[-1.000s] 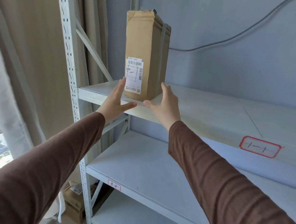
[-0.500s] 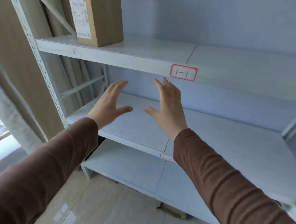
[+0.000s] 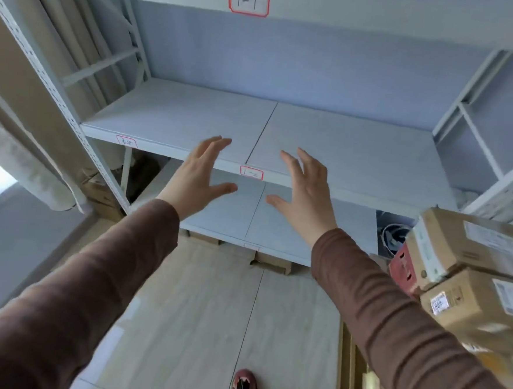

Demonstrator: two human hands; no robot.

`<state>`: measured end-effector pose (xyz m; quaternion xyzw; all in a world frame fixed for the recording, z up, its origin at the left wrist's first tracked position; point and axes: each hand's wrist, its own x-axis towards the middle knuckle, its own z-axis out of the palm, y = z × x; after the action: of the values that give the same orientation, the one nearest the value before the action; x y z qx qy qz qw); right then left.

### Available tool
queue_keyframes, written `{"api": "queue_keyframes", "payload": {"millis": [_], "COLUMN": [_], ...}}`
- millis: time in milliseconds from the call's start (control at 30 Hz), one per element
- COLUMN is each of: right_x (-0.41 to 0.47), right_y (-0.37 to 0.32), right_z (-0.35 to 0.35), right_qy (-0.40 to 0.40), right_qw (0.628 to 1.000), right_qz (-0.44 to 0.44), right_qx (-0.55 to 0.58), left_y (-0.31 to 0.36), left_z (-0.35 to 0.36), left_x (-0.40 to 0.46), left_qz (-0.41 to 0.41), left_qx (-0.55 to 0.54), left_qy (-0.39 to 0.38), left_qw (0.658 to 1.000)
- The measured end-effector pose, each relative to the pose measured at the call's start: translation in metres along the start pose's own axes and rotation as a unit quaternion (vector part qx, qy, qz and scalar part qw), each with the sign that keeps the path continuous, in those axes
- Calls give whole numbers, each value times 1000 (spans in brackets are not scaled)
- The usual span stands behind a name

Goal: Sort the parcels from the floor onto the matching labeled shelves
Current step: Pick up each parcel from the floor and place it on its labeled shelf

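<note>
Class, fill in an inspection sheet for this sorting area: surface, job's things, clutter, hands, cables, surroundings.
Surface: middle shelf bare, red-framed label on its front edge.
Job's things: stacked cardboard parcels at right.
Clutter: flattened cardboard under the lowest shelf.
Hands: left hand and right hand open, holding nothing.
Cables: coiled cable behind the parcels.
Surroundings: curtain at left, tiled floor, blue wall.

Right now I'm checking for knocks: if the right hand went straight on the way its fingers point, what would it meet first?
Probably the middle shelf: the open right hand points up and forward over its front edge, with nothing between, though depth is unclear.
</note>
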<state>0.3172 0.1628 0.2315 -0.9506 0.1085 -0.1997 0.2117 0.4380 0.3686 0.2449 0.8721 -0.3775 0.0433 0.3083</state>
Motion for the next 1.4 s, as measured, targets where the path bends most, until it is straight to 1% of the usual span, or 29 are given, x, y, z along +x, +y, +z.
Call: {"api": "queue_keyframes", "payload": {"millis": [100,200,367,567,700,833,1000,1200,1333,1400], "right_x": [-50,-94,-141,-180,-203,-217,-228,-242,-252,-256], "right_y": [10,22,62,150,217,271,322,382,426,448], "right_z": [-4,-15,-53,-116,-159,-189,-209,-218,-219,-220], "right_qy": [-25,-33,-35,-41,-56,-53,-42,-24,-31,-38], "right_qw": [1000,999,998,997,995,995,992,983,975,971], "right_qz": [9,16,28,51,67,83,120,179,215,231], "right_qx": [-10,-21,-38,-40,-41,-28,-6,-19,-39,-52], "left_y": [25,55,115,213,280,329,359,378,386,391], "left_z": [22,43,79,147,204,251,290,335,369,384], "left_x": [-41,-73,-92,-79,-70,-64,-52,-39,-39,-38], "left_qz": [-14,-26,-23,-4,-9,-20,-40,-86,-141,-178], "left_qx": [-7,-17,-29,-42,-49,-82,-105,-149,-173,-192], "left_qy": [-18,-37,-47,-60,-84,-98,-127,-153,-188,-193], "left_qw": [1000,999,998,997,995,992,986,973,957,946]}}
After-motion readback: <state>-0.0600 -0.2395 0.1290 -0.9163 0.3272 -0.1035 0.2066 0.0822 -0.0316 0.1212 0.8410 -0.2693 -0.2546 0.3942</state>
